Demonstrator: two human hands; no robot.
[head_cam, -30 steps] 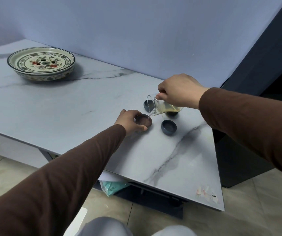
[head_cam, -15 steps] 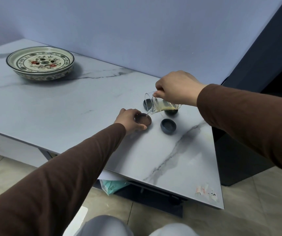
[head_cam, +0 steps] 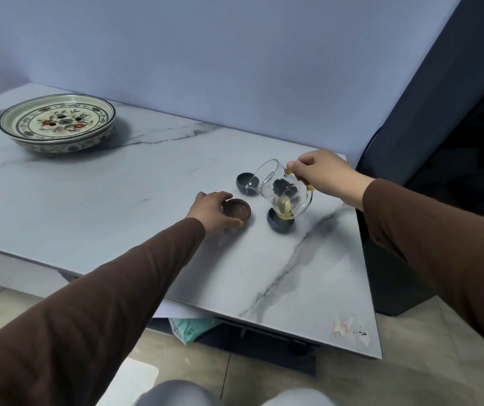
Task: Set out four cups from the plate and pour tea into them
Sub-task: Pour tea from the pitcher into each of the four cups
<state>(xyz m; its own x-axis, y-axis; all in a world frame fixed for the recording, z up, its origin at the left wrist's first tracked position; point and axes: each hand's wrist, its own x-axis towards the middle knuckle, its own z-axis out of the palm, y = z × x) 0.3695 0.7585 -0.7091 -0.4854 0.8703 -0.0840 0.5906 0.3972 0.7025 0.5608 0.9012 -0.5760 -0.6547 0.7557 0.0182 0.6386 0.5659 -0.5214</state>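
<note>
Three cups visible: one brown, two dark; a fourth shows only as a dark shape through the pitcher glass, cannot confirm.
Plate (head_cam: pixel 56 124): far left on marble table (head_cam: pixel 118 200), patterned, well apart from the cups.
Left hand (head_cam: pixel 213 210): fingers curled partway around brown cup (head_cam: pixel 236 208), touching its left and near sides; cup stands upright on the table.
Brown cup contents: dark inside, liquid level unclear.
Far dark cup (head_cam: pixel 246 183): on the table behind brown cup, partly behind the pitcher's spout.
Glass pitcher (head_cam: pixel 284 190): off the table, tilted with spout to the left, small pool of yellow tea at its bottom.
Near dark cup (head_cam: pixel 279 224): right of brown cup, just under the pitcher's base.
Right hand (head_cam: pixel 322 174): closed around the pitcher's handle from the right, thumb at the rim.
Sleeves: brown, both arms.
</note>
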